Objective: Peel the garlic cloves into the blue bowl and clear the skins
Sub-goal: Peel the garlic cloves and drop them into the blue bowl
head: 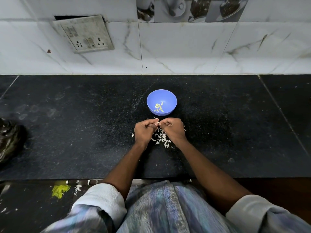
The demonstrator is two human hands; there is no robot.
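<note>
Fingers of both hands, left and right, curl together pinching a clove. We judge this low hold, just before the bowl, lets skins fall onto the counter; peeled cloves lie inside.

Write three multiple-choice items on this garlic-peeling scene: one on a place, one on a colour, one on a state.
1. Where does the pile of skins lie?
A. Inside the bowl
B. On the counter between the wrists
C. On the wall socket

2. What colour is the bowl?
A. Blue
B. Red
C. White

3. How are the hands?
A. Both flat on the counter
B. One raised to the wall
C. Both with fingers curled, meeting over a small clove

Key: 1 B, white flakes lie on the black counter below the hands. 2 A, its rim and wall are blue. 3 C, the left hand and right hand pinch the clove together.
</note>
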